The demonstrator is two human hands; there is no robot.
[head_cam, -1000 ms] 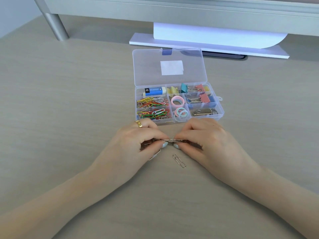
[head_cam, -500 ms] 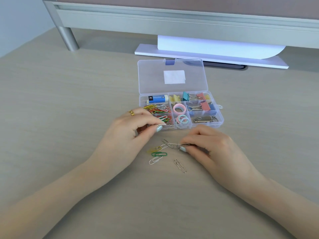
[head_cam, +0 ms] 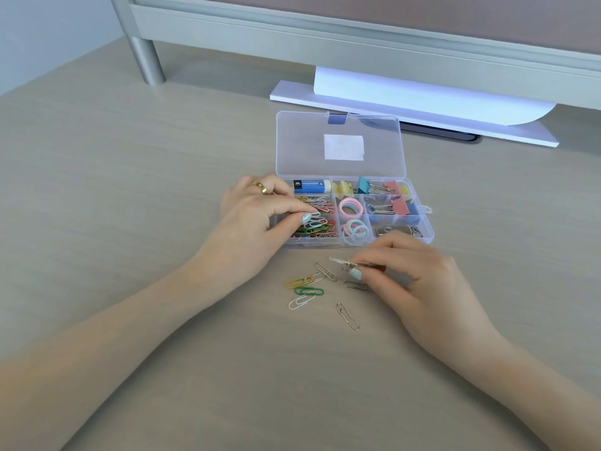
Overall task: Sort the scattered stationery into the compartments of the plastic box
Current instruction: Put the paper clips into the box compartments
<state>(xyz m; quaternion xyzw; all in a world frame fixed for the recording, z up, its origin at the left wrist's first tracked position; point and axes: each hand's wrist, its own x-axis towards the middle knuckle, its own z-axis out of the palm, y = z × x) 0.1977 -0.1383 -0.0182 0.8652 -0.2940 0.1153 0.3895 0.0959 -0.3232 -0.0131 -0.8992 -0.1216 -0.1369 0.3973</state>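
Note:
A clear plastic box [head_cam: 426, 236] lies open on the desk, lid [head_cam: 338, 144] folded back. Its compartments hold coloured paper clips [head_cam: 320, 227], pastel rings [head_cam: 351, 206], binder clips [head_cam: 387, 190] and an eraser [head_cam: 312, 186]. My left hand [head_cam: 257, 219] hovers over the paper-clip compartment, thumb and forefinger pinching white clips. My right hand [head_cam: 409, 278] pinches a bunch of silver clips [head_cam: 344, 263] just in front of the box. Loose on the desk lie a yellow clip [head_cam: 299, 282], a green clip [head_cam: 309, 291], a white clip [head_cam: 301, 301] and silver clips [head_cam: 347, 316].
Behind the box stands a white monitor base [head_cam: 413, 115] under a grey shelf rail [head_cam: 325, 37], with a metal leg [head_cam: 146, 60] at the back left. The wood-grain desk [head_cam: 130, 190] stretches to the left and toward me.
My left hand has moved from the pile up to the paper-clip compartment with some clips. Coloured clips it covered now lie exposed. My right hand stays near the pile, holding silver clips.

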